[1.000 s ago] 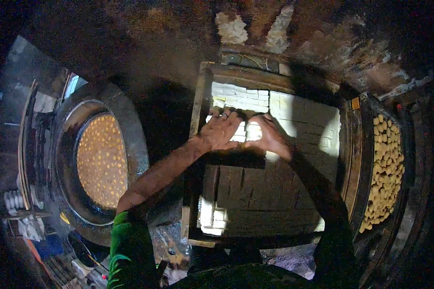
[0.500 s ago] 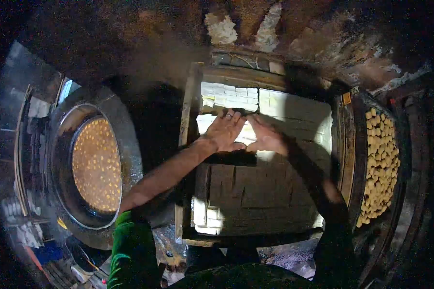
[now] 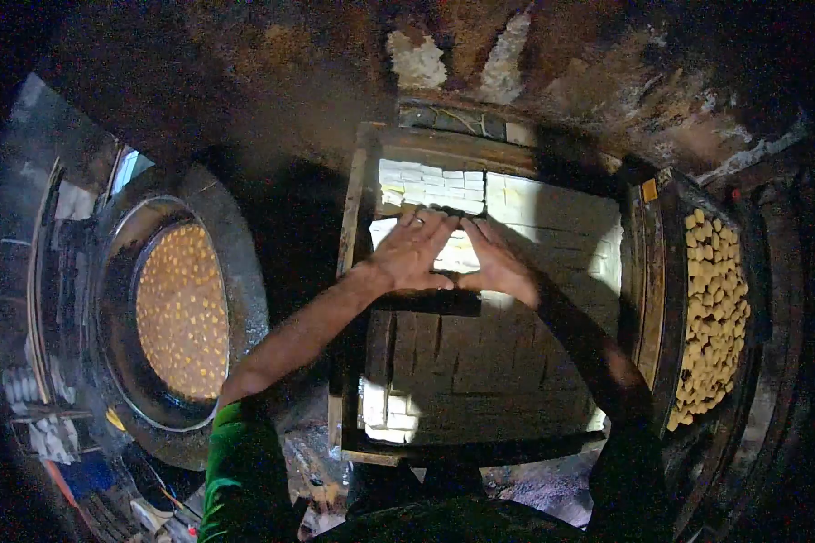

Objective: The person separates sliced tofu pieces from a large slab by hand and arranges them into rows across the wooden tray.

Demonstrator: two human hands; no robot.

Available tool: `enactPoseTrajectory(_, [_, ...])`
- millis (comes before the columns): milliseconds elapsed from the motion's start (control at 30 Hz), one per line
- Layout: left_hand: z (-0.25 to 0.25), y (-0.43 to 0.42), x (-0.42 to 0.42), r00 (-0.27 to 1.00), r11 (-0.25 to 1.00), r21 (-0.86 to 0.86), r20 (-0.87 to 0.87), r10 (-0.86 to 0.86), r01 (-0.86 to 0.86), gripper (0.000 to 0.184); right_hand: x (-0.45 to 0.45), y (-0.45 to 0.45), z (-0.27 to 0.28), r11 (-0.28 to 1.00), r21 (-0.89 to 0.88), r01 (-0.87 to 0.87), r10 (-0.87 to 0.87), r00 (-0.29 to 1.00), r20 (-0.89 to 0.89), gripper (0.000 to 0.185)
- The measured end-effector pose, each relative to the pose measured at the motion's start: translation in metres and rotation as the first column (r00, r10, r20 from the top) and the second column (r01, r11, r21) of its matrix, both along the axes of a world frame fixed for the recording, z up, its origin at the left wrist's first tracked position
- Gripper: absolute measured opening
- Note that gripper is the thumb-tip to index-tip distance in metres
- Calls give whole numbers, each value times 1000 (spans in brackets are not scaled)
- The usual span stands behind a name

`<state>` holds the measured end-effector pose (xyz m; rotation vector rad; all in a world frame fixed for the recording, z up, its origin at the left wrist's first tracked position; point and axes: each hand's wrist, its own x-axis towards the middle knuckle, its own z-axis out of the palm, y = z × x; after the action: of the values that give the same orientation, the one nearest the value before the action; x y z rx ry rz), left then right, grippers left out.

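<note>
Nearest: 2 forearms reach forward, the left from 1 green sleeve, the right from 1 sleeve in deep shadow. Below them, 1 wooden frame with 4 sides, holding pale blocks laid side by side; dark cut lines divide them. Total not countable: much lies in shadow, seams faint.

2 hands over the frame's left half, toward its middle. Left hand: fingers extended, set close, thumb angled out; 1 ring. Right hand: fingers straight, thumb out toward the left one. Thumbs and forefingers nearly meet around 1 gap, where a few brightly lit blocks show. Cannot tell whether the fingers grip these or only rest there.

Left of the frame: 1 round pan, brown liquid in it, dozens of small yellow pieces scattered through; too many to count. Right: 1 long bin of tan pieces, heaped, again dozens. 1 orange patch near its far end.

Farthest: 1 stained brown wall, 2 whitish patches standing out above the frame.
</note>
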<state>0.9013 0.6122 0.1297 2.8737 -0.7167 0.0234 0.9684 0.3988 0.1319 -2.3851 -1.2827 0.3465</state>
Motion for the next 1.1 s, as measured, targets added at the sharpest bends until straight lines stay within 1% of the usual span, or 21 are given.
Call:
enactPoseTrajectory(33, [22,6,-8,999,1000,-18,-36,21,-22,99,-1,0,8,1000,1,0,0,1000,-3,101])
enactPoseTrajectory(67, [39,16,-17,993,992,-57,-47,109,-112,105,-5,0,18,1000,-21,-11,14,993,121,103])
enactPoseTrajectory(100, [33,35,-22,987,988,32,-47,153,-151,105,-10,0,24,999,-45,-18,28,970,240,106])
enactPoseTrajectory(133, [32,48,-25,980,974,124,-39,197,-191,106,-11,3,26,999,-40,-13,22,972,233,106])
enactPoseTrajectory(167, [29,53,-28,980,973,134,-41,195,-188,106,-10,11,27,998,-53,-29,39,979,199,106])
enactPoseTrajectory(233, [33,60,-35,969,915,366,-110,223,-169,101,-10,34,21,998,8,-58,57,994,98,106])
enactPoseTrajectory(333, [35,55,-29,962,888,443,-164,217,-125,92,-20,68,11,996,20,-84,82,994,76,103])
enactPoseTrajectory(367, [39,54,-25,960,872,484,-201,197,-77,89,-22,76,5,995,42,-92,86,988,127,99])
enactPoseTrajectory(467, [9,64,-26,981,873,481,-118,153,-79,87,-20,96,-16,1000,-15,-13,14,996,86,94])
enactPoseTrajectory(567, [2,64,-25,989,920,387,-103,109,-62,79,-12,93,-49,991,120,-64,57,996,62,87])
enactPoseTrajectory(600, [-2,65,-24,989,921,384,-101,112,-65,79,-12,94,-52,979,195,-54,48,998,36,85])
enactPoseTrajectory(667, [-9,64,-22,1000,893,450,0,-7,7,75,-6,91,-58,976,209,-55,35,995,98,83])
enactPoseTrajectory(733, [-20,71,-24,1000,899,437,14,8,-13,74,-4,88,-36,987,158,-30,48,993,-112,81])
enactPoseTrajectory(767, [-25,76,-27,999,905,424,25,22,-30,73,-6,88,-27,986,163,-35,54,992,-114,81])
enactPoseTrajectory(833, [8,65,-34,998,897,439,0,61,-55,72,-7,85,-15,997,73,23,-7,977,-215,82])
enactPoseTrajectory(867, [20,59,-35,995,891,448,-21,94,-75,72,-10,86,-10,997,71,24,-8,977,-215,82])
enactPoseTrajectory(933, [9,63,-26,999,906,423,-21,35,-23,75,-17,85,-6,999,40,-10,11,1000,-25,87])
enactPoseTrajectory(967, [2,65,-22,1000,915,402,-23,-20,28,78,-15,86,-27,989,122,-88,73,990,118,97])
enactPoseTrajectory(1000, [-1,62,-20,999,917,397,-31,-25,36,78,-19,87,-24,996,62,-63,54,989,134,104])
enactPoseTrajectory(1067, [-2,58,-21,997,914,405,-74,38,-5,83,-23,80,1,995,92,-44,42,999,25,104])
enactPoseTrajectory(1100, [10,54,-28,999,902,430,-1,44,-40,83,-27,74,1,991,131,-20,7,996,93,99])
